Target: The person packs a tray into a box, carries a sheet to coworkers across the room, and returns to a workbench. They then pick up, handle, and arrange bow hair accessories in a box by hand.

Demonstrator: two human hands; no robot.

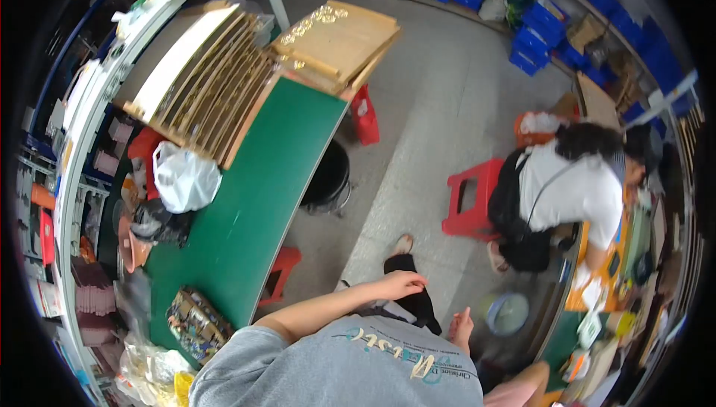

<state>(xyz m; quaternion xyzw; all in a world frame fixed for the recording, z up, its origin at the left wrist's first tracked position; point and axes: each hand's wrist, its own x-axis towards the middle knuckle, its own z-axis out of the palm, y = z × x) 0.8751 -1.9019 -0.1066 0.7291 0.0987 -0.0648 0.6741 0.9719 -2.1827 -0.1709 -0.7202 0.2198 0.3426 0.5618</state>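
My left hand [404, 284] is in front of my grey shirt [335, 362], with the forearm across my body. Its fingers are loosely bent and somewhat apart, and nothing shows in them. My right hand [462, 327] is low at my right side, partly hidden by the shirt. One digit points forward and the others are loosely bent, with no object visible. Neither hand touches a table. Nearest my right hand is a round translucent bucket [508, 314] on the floor. Below my left hand are a dark trouser leg [410, 276] and a foot [403, 244].
Left, a green table [272, 157] carries wooden trays [216, 82], a white plastic bag [185, 177] and a patterned pouch [197, 325]. A co-worker [570, 191] sits at the right bench beside a red stool [473, 198]. Blue bins [538, 34] stand at the back. Grey floor [425, 116] runs between.
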